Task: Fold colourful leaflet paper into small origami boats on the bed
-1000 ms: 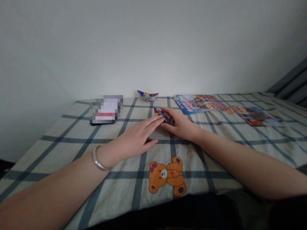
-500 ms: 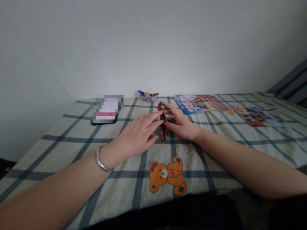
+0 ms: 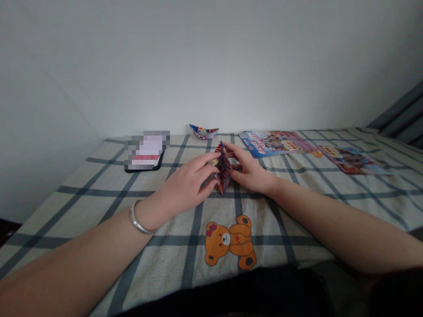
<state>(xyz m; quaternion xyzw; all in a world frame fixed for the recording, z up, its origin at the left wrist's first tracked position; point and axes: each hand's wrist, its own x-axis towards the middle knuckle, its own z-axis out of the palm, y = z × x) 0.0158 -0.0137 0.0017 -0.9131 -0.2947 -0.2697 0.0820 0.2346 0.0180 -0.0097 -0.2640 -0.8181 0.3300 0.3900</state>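
A folded paper boat [image 3: 222,178], made from colourful printed paper, stands between my hands with its opening spread and its pointed ends toward and away from me. My left hand [image 3: 187,180], with a silver bangle at the wrist, has its curved fingertips on the boat's left side. My right hand [image 3: 249,169] holds the right side, thumb nearer me and fingers farther along. Some fingertips are hidden by the paper. Beyond the hands, near the wall, rests a second paper boat [image 3: 204,132].
A phone [image 3: 147,154], partly blurred, lies at the back left. Printed flyers [image 3: 274,143] lie at the back right, with another flyer [image 3: 353,160] nearer. All rest on a checked cloth [image 3: 158,251] with a bear print [image 3: 229,242], before a pale wall [image 3: 211,66].
The paper boat's opening has spread from a narrow slit to a wider diamond. My left hand has shifted slightly left with its side; my right hand has hardly moved.
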